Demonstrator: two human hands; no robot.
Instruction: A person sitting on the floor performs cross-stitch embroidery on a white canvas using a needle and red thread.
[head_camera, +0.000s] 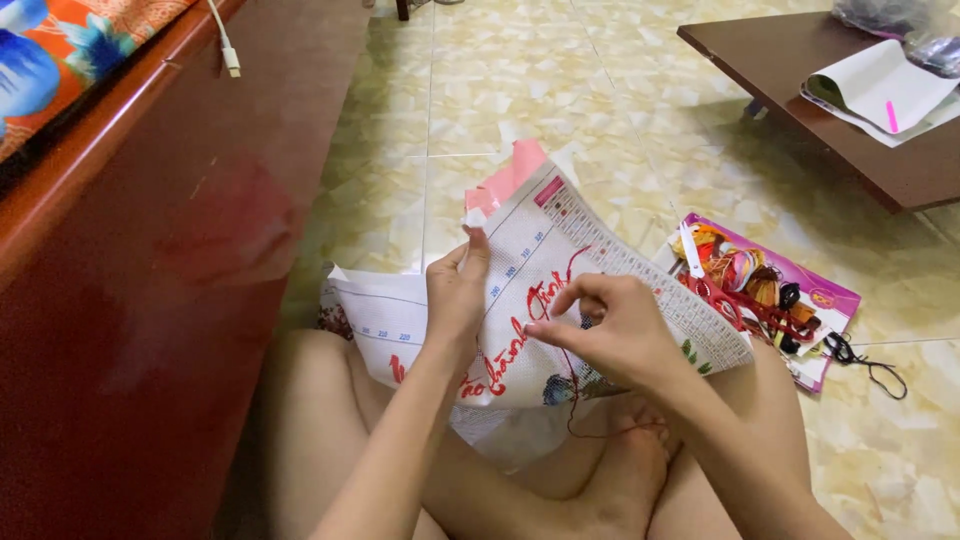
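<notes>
Left hand pinches the cloth's upper edge, holding it tilted over the lap; right hand, nearer the stitching, pinches dark red thread at its face.

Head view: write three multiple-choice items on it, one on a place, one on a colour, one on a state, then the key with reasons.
1. Where does the thread packet lie?
A. on the floor right of the cloth
B. on the brown table
C. on the person's lap

2. What colour is the thread hanging from the cloth?
A. blue
B. dark red
C. yellow

3. How is the left hand?
A. flat on the floor
B. open in the air
C. gripping the cloth's upper edge

Key: 1 A, the packet rests on the tiles beside the cloth. 2 B, a dark red strand loops below the right hand. 3 C, its fingers pinch the cloth from behind.
</notes>
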